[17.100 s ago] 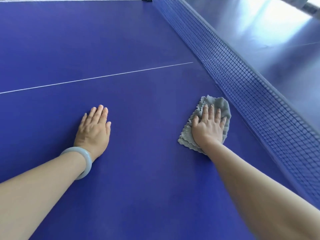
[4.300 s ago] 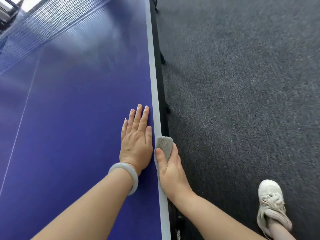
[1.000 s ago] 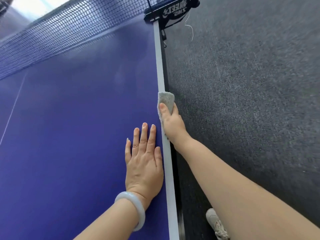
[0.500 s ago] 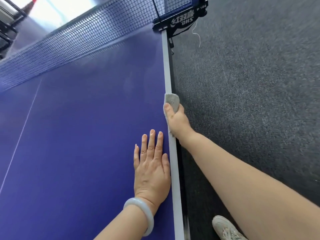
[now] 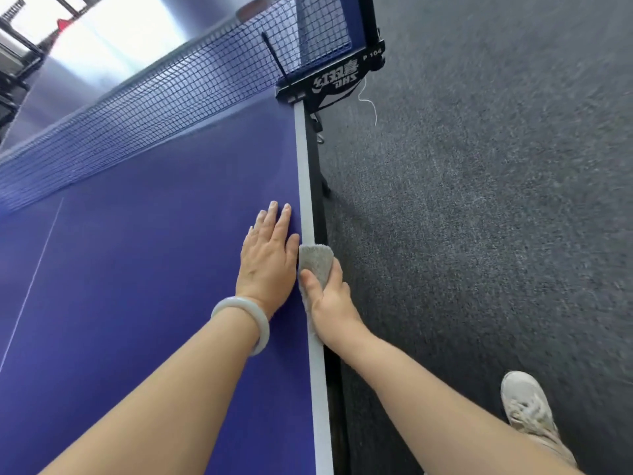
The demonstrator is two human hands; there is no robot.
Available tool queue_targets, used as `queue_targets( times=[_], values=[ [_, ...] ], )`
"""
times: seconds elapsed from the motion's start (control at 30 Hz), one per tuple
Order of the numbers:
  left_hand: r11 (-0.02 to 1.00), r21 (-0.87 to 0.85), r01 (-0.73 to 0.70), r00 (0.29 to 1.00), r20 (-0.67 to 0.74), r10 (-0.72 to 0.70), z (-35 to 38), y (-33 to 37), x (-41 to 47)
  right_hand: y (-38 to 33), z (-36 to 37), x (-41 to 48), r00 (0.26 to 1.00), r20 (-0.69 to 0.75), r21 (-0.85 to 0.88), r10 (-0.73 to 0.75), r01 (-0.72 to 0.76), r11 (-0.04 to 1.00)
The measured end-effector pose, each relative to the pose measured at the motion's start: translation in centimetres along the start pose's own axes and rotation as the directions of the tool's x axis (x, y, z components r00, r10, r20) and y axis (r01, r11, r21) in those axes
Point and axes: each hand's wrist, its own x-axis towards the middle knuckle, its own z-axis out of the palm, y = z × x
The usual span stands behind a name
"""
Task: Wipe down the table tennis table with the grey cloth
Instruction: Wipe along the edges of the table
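The blue table tennis table (image 5: 144, 269) fills the left of the head view, its white side edge running up the middle. My right hand (image 5: 330, 303) grips the folded grey cloth (image 5: 317, 260) around that edge, thumb on top and fingers over the side. My left hand (image 5: 269, 262), with a pale bangle on the wrist, lies flat and open on the blue top right beside the cloth.
The net (image 5: 154, 97) crosses the table ahead, held by a black clamp post (image 5: 332, 80) at the edge. Dark grey carpet (image 5: 496, 200) lies to the right. A white shoe (image 5: 529, 406) stands on it at lower right.
My right hand with the cloth has slid back along the table edge toward me, ending level with my left hand. The left hand stays flat on the top.
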Motion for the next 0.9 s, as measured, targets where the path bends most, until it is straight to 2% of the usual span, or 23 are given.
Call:
queue_targets(
  times=[0.1,0.2,0.3,0.43,0.63,0.73,0.9],
  values=[
    [1.0,0.014,0.01,1.0,-0.021,-0.01,1.1,-0.2,1.0,0.3,0.0,-0.1,1.0,0.023,-0.01,-0.001,0.001,1.0],
    [1.0,0.009,0.004,1.0,-0.02,-0.004,1.4,-0.4,0.8,-0.8,0.1,0.6,1.0,-0.021,-0.021,-0.006,0.005,1.0],
    [1.0,0.013,0.016,1.0,-0.013,-0.016,1.2,-0.2,1.0,-3.9,-0.2,5.2,0.996,-0.086,0.021,-0.002,0.004,1.0],
    [1.0,-0.009,0.011,1.0,0.0,-0.011,1.1,-0.2,1.0,-7.7,-1.4,11.6,0.997,-0.083,0.081,-0.003,0.01,0.997],
    [1.0,0.012,0.011,1.0,-0.013,-0.011,1.4,-0.3,1.1,-3.2,-0.2,4.5,0.995,-0.102,0.136,-0.002,0.016,0.991],
    [1.0,0.02,0.012,1.0,-0.02,-0.011,1.5,-0.4,1.1,-2.8,0.2,3.3,0.995,-0.102,0.087,-0.013,0.022,0.996],
    [1.0,0.005,0.003,1.0,-0.023,-0.003,1.5,-0.3,1.0,-7.2,-0.6,11.8,0.987,-0.158,0.035,-0.023,0.029,0.999]
  ],
)
